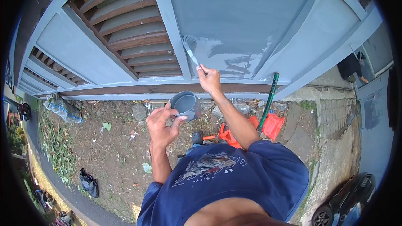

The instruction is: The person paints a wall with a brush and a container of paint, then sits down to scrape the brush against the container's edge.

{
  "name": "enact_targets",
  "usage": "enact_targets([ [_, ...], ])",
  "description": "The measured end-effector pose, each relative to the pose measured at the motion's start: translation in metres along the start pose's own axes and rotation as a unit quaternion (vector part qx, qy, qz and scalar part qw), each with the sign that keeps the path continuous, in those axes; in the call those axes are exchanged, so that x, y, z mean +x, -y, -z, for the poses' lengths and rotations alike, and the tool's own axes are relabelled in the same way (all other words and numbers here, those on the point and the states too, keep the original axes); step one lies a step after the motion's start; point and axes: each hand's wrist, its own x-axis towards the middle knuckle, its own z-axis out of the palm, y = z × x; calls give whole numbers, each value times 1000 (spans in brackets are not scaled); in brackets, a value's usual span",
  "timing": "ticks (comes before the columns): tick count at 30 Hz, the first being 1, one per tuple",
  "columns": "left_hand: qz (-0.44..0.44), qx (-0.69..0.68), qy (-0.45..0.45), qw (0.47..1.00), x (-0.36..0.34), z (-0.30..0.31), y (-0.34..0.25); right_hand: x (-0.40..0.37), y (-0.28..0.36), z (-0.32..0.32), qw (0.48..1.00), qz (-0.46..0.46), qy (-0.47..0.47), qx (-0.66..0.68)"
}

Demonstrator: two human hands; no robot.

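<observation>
My right hand is closed round the handle of a paintbrush, whose bristles touch the left side of a grey-blue wall panel. Darker wet paint covers most of that panel, with lighter streaks low down. My left hand holds a small grey paint pot by its left rim, fingers and thumb at the edge. Grey paint shows inside the pot, which is just below the wall's bottom edge.
Louvred slats fill the opening left of the panel. A green pole leans near orange plastic bags. Clear plastic and a black bag lie on the soil. A person is at far right, above a black car.
</observation>
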Motion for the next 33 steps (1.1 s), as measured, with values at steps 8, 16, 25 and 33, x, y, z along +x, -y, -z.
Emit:
enact_targets([
  [8, -21, 4, 16, 1000, 9, -18, 8, 32, -66, 161, 949, -66, -307, -16],
  [16, -15, -24, 51, 998, 13, -28, 8, 34, -109, 134, 945, -70, -317, -50],
  [25, 12, -11, 48, 999, 14, -28, 11, 2, -36, 58, 999, -44, -22, -23],
  [33, -6, -26, 53, 998, 23, -44, 13, 50, -93, 192, 960, -61, -270, -51],
])
